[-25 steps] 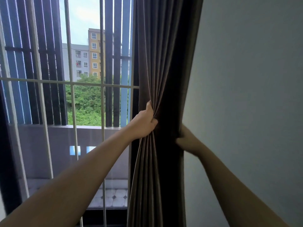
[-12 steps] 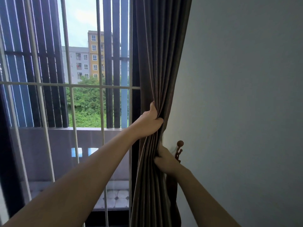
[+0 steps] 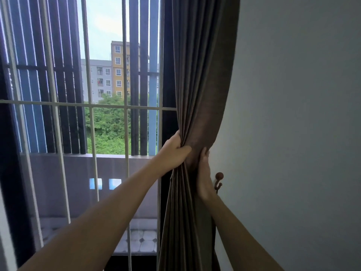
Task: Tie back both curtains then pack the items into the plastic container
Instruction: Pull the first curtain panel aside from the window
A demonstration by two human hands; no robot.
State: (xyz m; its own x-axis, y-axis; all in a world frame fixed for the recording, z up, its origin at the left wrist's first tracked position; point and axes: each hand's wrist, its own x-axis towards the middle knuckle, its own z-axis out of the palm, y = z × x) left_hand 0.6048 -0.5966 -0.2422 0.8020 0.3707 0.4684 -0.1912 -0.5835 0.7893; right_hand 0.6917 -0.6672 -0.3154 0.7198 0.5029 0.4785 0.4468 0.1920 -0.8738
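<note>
Left hand [image 3: 173,151] fisted around the gathered brown curtain [image 3: 197,94], pinching folds at mid-height. Right hand [image 3: 204,173] just right of it, palm and fingers pressed on the curtain's wall-side edge, wrapped partly behind; full closure can't be told. Brown wall hook [image 3: 218,180] just right of the right hand, apart from the fabric. Window bars [image 3: 89,133] left of the left hand.

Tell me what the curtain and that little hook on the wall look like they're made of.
The curtain looks like a heavy woven fabric, brown and matte with a faint sheen; it falls in soft folds and bunches where the left hand and right hand gather it. The wall hook appears reddish-brown and glossy with ball tips, possibly varnished wood or coated metal; it is too small to tell.
</note>
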